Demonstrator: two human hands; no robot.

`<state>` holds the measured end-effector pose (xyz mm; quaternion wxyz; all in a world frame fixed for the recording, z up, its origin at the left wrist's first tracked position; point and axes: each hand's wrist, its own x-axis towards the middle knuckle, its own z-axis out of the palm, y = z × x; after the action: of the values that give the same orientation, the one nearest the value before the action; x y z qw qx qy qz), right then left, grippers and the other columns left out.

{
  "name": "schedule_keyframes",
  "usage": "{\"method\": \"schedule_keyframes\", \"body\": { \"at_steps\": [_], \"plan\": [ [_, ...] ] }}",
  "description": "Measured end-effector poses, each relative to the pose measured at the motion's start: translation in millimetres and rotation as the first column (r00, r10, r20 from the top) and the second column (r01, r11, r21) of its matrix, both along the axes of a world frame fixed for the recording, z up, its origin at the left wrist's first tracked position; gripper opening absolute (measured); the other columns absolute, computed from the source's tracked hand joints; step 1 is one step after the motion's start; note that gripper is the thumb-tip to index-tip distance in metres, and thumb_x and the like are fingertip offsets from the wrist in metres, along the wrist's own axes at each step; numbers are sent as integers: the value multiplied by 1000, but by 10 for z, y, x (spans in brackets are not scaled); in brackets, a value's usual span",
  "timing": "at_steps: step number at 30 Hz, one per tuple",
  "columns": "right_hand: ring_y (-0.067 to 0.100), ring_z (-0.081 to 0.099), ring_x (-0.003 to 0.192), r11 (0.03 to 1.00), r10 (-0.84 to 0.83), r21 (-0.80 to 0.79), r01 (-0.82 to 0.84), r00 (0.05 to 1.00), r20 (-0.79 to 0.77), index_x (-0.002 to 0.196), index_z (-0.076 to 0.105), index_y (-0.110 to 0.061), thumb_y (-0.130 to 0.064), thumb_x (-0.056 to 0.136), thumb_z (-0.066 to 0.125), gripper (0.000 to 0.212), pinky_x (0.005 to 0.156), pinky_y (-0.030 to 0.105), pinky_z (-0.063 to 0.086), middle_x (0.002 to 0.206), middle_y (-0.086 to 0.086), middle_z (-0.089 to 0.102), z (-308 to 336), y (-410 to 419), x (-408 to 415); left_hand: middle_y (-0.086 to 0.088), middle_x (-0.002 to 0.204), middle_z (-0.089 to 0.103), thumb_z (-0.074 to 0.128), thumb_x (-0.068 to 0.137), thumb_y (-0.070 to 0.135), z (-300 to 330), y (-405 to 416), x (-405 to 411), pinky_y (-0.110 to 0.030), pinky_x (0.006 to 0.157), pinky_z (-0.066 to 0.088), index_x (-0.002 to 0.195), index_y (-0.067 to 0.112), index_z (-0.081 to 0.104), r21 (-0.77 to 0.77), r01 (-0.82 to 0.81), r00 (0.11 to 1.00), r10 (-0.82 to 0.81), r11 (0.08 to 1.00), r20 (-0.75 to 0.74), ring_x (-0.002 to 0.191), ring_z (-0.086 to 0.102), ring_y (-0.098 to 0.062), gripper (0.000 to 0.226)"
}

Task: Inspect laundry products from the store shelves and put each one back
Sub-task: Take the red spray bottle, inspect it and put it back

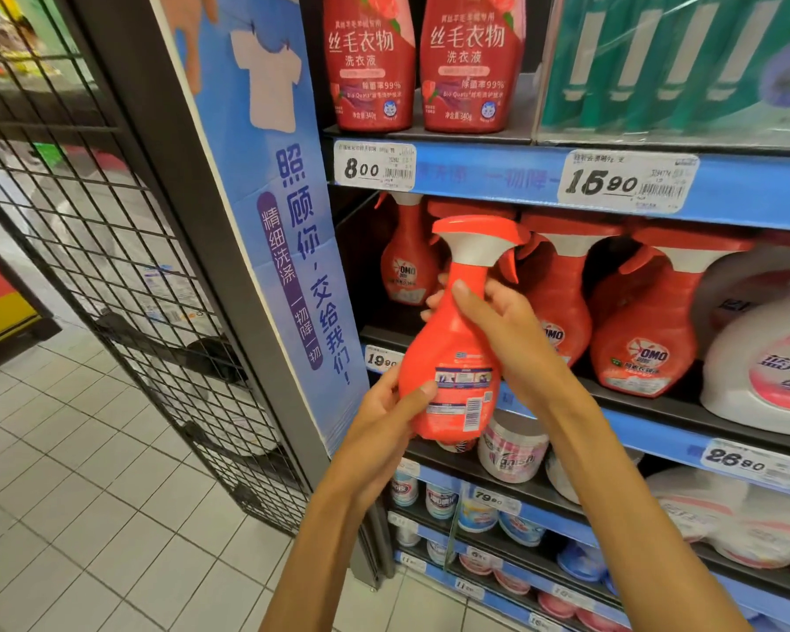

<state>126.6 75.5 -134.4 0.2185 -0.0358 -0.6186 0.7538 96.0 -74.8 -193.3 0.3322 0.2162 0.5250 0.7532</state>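
At the centre of the frame, a red spray bottle (452,339) is held off the shelf with its back label facing the camera. The left hand (384,421) grips its lower body, fingers curled around it; the right hand (498,321) wraps its neck below the white-collared trigger. Matching spray bottles (644,321) stand on the shelf (657,403) just behind, at centre right.

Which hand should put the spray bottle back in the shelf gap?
Probably the right hand: it grips the spray bottle at the neck, nearest the row of bottles on the shelf. The left hand only supports the base.
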Motion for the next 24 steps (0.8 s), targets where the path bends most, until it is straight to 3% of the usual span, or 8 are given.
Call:
{"method": "schedule_keyframes", "body": {
  "at_steps": [5, 9, 12, 14, 16, 19, 21, 24],
  "plan": [
    [21, 70, 93, 992, 125, -25, -126, 991, -50, 108, 60, -12, -30, 90, 57, 26, 72, 30, 57, 99, 6, 73, 40, 69, -16, -4, 114, 71, 80, 66, 42, -22, 44, 56, -26, 82, 55, 123, 14, 55, -39, 5, 999, -7, 999, -39, 107, 66, -21, 68],
    [-3, 63, 82, 962, -122, 250, 113, 992, 23, 102, 53, -25, -29, 91, 60, 14, 73, 17, 51, 97, -2, 65, 5, -6, -74, 4, 113, 68, 80, 63, 43, -78, 165, 128, -20, 74, 55, 127, 27, 54, -98, -291, 923, 252, 952, -291, 100, 67, -10, 71],
    [4, 63, 81, 953, -208, 232, 196, 978, 30, 98, 54, -20, -24, 91, 63, 12, 76, 26, 52, 93, 4, 66, -11, -43, -128, 4, 131, 51, 76, 65, 50, -114, 191, 88, -22, 81, 55, 139, 28, 41, -118, -340, 872, 266, 933, -410, 111, 60, -9, 85],
    [14, 65, 81, 986, -122, 120, 117, 992, 37, 95, 57, -17, -16, 89, 64, 10, 76, 33, 54, 86, 6, 69, 19, -10, -157, 8, 134, 52, 66, 71, 66, -143, 168, 47, -16, 83, 51, 138, 29, 42, -67, -274, 907, 235, 959, -350, 116, 58, -5, 81],
    [15, 65, 76, 1000, -6, 20, 6, 1000, 9, 88, 58, -16, -14, 79, 66, 12, 72, 30, 54, 75, 1, 69, 49, 49, -193, 12, 131, 56, 56, 83, 61, -146, 149, -14, -11, 81, 49, 131, 35, 47, -38, -236, 946, 221, 971, -238, 113, 59, 1, 55],
    [17, 64, 76, 993, 113, -36, -114, 993, -29, 81, 63, -18, -16, 73, 61, 9, 74, 29, 52, 72, 0, 68, 40, 105, -262, -4, 130, 61, 57, 83, 52, -177, 164, -113, -21, 83, 52, 130, 27, 49, -21, -129, 987, 126, 991, -102, 114, 62, -13, 54],
    [18, 63, 80, 994, 111, -20, -111, 994, -4, 77, 68, -22, -21, 72, 63, 7, 77, 30, 51, 75, -1, 69, 9, 116, -318, -6, 125, 65, 61, 82, 49, -206, 198, -135, -25, 83, 54, 132, 18, 49, 15, -136, 989, 136, 991, -59, 114, 62, -21, 60],
    [9, 63, 84, 987, -13, 161, -4, 994, 106, 97, 60, -23, -26, 88, 62, 9, 71, 17, 49, 88, -6, 68, -52, 111, -399, -4, 125, 65, 70, 77, 48, -268, 278, -153, -24, 80, 54, 133, 22, 48, 50, -299, 954, 300, 953, 0, 113, 63, -19, 66]
  ]
}}
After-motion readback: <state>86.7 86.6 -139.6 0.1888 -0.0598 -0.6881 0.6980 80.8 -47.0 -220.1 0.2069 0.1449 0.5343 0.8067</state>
